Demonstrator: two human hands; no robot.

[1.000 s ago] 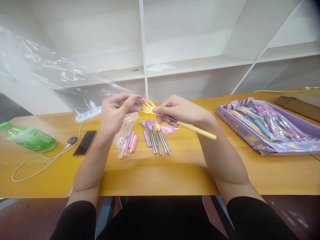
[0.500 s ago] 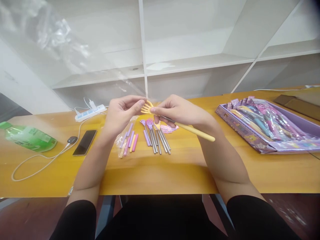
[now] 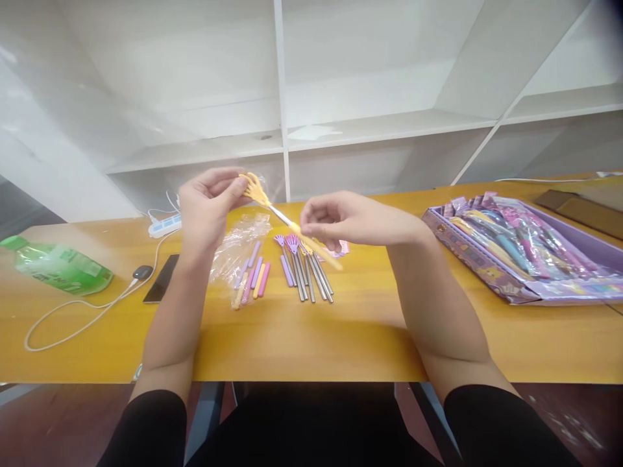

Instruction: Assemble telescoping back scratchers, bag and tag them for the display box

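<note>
A yellow back scratcher [image 3: 281,216] with a hand-shaped head and a metal shaft hangs slanted above the table. My left hand [image 3: 207,204] pinches its fingers at the upper end. Lower down, my right hand [image 3: 341,219] is closed loosely at the yellow handle, thumb against it; the exact grip is partly hidden. Beneath my hands lie several back scratcher heads with bare metal rods [image 3: 306,275], in purple, pink and yellow. Left of them are several loose coloured handles [image 3: 256,279], some on or under a clear plastic bag [image 3: 238,243].
On the right stands a purple display box [image 3: 487,269] with several wrapped back scratchers. At the left are a green bottle [image 3: 61,266], a phone [image 3: 160,282], a white cable [image 3: 92,308] and a power strip [image 3: 165,224]. White shelving [image 3: 389,126] rises behind the table.
My left hand has moved left and up with the scratcher's head. My right hand has shifted from the head down to the handle. Blurred clear plastic at upper left has mostly gone from view.
</note>
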